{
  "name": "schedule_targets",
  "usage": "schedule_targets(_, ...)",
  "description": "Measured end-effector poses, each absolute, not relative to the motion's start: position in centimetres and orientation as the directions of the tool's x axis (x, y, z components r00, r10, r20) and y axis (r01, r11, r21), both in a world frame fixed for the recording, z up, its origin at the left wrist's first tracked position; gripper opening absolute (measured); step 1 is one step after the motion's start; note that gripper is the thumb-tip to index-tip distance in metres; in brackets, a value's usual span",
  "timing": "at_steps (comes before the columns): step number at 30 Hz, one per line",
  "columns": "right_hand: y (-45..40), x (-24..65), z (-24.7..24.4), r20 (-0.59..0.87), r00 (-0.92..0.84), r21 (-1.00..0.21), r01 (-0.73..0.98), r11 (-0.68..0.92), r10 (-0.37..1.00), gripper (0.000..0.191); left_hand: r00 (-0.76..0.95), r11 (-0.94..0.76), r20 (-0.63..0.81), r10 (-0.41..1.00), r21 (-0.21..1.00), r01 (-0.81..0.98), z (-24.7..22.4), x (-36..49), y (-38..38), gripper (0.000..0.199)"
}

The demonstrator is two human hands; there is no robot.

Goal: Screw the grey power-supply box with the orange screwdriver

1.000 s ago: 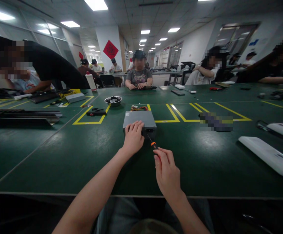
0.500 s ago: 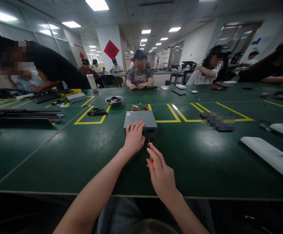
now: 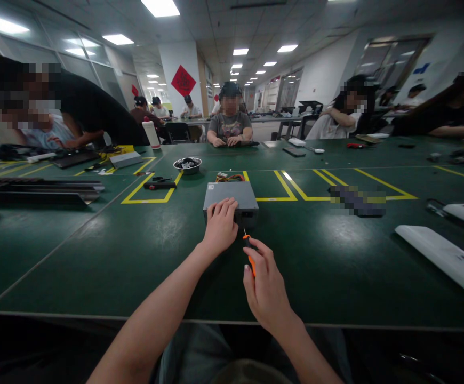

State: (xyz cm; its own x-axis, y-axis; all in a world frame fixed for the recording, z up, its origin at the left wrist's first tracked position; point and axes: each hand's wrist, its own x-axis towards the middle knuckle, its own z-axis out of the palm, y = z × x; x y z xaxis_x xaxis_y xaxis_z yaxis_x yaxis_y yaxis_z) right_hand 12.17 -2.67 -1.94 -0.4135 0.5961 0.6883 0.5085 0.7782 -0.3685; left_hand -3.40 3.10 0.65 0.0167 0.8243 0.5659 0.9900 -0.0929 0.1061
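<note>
A grey computer power supply (image 3: 232,193) lies on the green table in front of me, its socket side facing me. My left hand (image 3: 221,224) holds it, fingers over the top near edge and the palm against the near side. In my right hand (image 3: 264,277) is an orange and black screwdriver (image 3: 247,241), held between thumb and fingers. Its thin shaft points at the lower part of the near side; whether the tip touches cannot be made out. Coloured cables (image 3: 230,177) bunch behind the power supply.
Beyond stands a metal bowl (image 3: 187,166) of small parts. Left of the power supply lies a black tool (image 3: 159,185). Dark metal rails (image 3: 36,192) lie far left, a white casing (image 3: 440,256) to the right. Several people sit around the table, one opposite (image 3: 230,125).
My right hand has shifted its fingers on the screwdriver, and more of the handle shows. My left hand and the power supply stay in place.
</note>
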Motion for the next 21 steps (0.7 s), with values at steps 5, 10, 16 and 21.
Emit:
schedule_targets(5, -2.5, 12.0, -2.2, 0.744, -0.388, -0.275, 0.564, 0.778, 0.544, 0.028, 0.019, -0.091, 0.566, 0.824, 0.100, 0.991, 0.6, -3.5, 3.1, 0.048)
schedule_targets(10, -2.3, 12.8, -2.6, 0.697, -0.259, -0.422, 0.605, 0.675, 0.668, 0.025, 0.022, -0.096, 0.573, 0.820, 0.099, 0.990, 0.6, -3.5, 3.1, 0.048)
schedule_targets(16, -2.4, 12.7, -2.2, 0.669, -0.318, -0.439, 0.560, 0.702, 0.672, 0.030, 0.025, -0.099, 0.575, 0.818, 0.098, 0.990, 0.6, -3.4, 3.1, 0.047)
schedule_targets(21, -2.4, 12.1, -2.0, 0.720, -0.477, -0.258, 0.490, 0.833, 0.504, 0.040, 0.032, -0.102, 0.563, 0.826, 0.094, 0.990, 0.6, -3.5, 3.2, 0.048)
